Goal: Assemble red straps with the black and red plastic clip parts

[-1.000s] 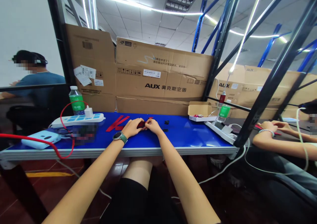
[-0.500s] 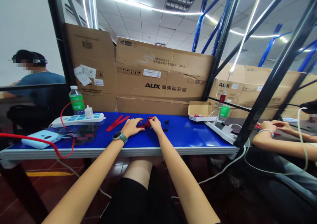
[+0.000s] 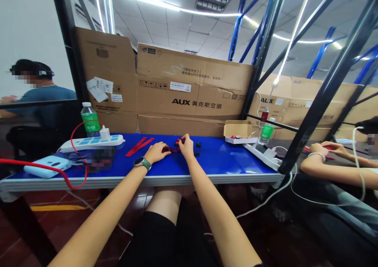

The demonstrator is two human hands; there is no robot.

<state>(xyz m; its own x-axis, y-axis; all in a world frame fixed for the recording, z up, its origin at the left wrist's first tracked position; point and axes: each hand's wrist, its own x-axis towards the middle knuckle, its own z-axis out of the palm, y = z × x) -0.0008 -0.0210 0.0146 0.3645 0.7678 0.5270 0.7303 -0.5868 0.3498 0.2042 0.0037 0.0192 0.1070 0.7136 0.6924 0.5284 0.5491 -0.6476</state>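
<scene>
A narrow red strap (image 3: 172,150) runs between my hands on the blue table (image 3: 224,160). My left hand (image 3: 155,152), with a round-faced watch on its wrist, pinches the strap's near end. My right hand (image 3: 185,146) grips the far end, where a small black buckle (image 3: 178,142) shows partly behind the fingers. Two longer red straps (image 3: 139,147) lie left of my left hand. Several small black plastic buckles (image 3: 197,149) sit just right of my right hand, close to its fingers.
At the table's left stand a power strip (image 3: 91,141), a green-labelled water bottle (image 3: 90,119) and a pale blue power bank (image 3: 47,164) with a red cable. A small open cardboard box (image 3: 238,132) stands at the back right. A co-worker's hands (image 3: 327,148) work at the right.
My hands have drawn apart, the right one moving farther up the table. The red strap now stretches between them instead of bunching under my fingers.
</scene>
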